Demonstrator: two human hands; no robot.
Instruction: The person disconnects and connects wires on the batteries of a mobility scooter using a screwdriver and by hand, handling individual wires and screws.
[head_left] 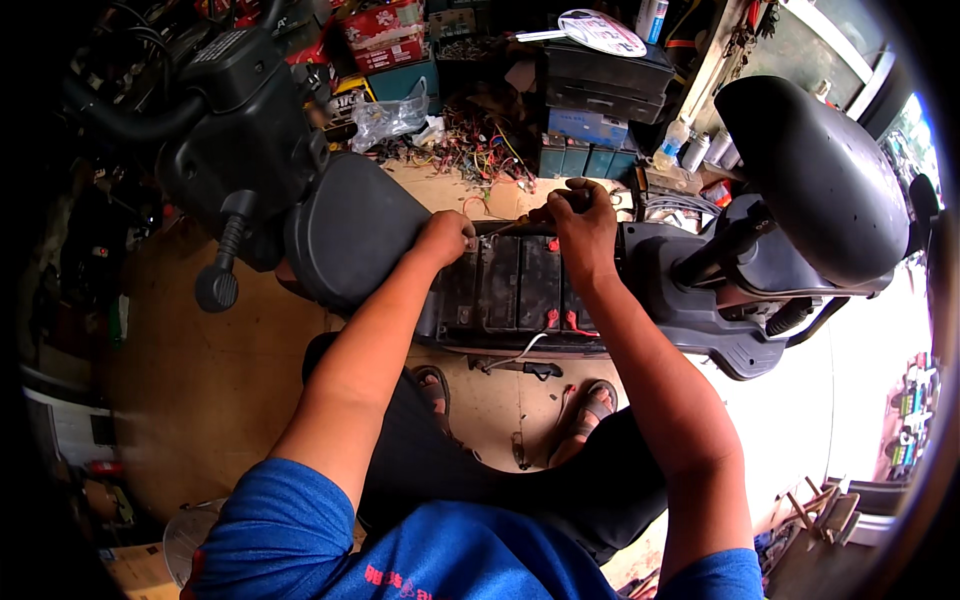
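A blue shirt (pixel 470 550) lies nearest; at the left, a rounded dark panel (pixel 360 230) stands beside the left hand (pixel 443 240), whose fingers curl over the batteries' far edge, though I cannot tell whether its grip pinches anything; mid-view, dark batteries (pixel 498 290) sit in the body of a scooter (pixel 655 265), some with red terminal covers (pixel 552 318); the right hand (pixel 585 225) has its grip around what looks like a screwdriver (pixel 538 214), its shaft pointing leftward; the step seems to be terminal work, calling next for a steady tip bridging no contacts; that tip is hard to make out; the right forearm (pixel 655 370) partly hides the batteries; glare bleaches the floor (pixel 775 425) rightward.
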